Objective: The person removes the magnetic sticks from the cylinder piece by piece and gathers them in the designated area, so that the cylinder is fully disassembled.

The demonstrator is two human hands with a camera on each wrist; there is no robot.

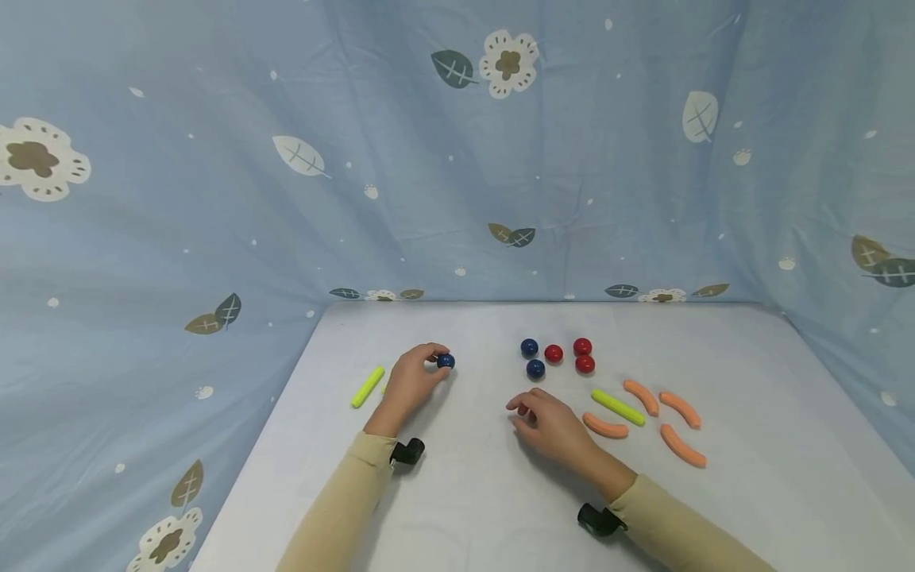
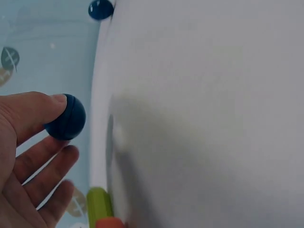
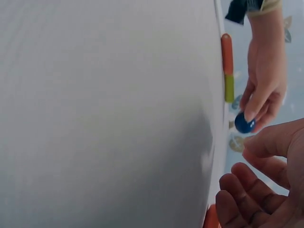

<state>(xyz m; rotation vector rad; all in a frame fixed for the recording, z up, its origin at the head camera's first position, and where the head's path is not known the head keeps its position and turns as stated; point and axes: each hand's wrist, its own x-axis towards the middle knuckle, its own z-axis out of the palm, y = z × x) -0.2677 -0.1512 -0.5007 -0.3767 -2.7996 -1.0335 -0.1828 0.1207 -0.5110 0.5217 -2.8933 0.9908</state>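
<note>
My left hand point(image 1: 412, 380) pinches a glossy dark blue ball point(image 1: 445, 361) between thumb and fingers, at the left of the white table. In the left wrist view the same blue ball point(image 2: 69, 118) sits under the thumb, with the other fingers loosely bent. My right hand point(image 1: 549, 423) is at mid-table, fingers loosely curled, holding nothing. Nearest to it lies a curved orange stick point(image 1: 604, 426). Beyond it are two blue balls point(image 1: 535, 369) and three red balls point(image 1: 554, 354). The right wrist view also shows the left hand point(image 3: 267, 71) with its ball.
Right of my right hand, a yellow-green stick point(image 1: 618, 407) lies among several orange sticks point(image 1: 682, 446). Another yellow-green stick point(image 1: 368, 387) is left of my left hand, which partly hides a further one. An orange stick point(image 3: 227, 52) appears near the left hand. Blue patterned cloth point(image 1: 429, 159) hangs behind the table.
</note>
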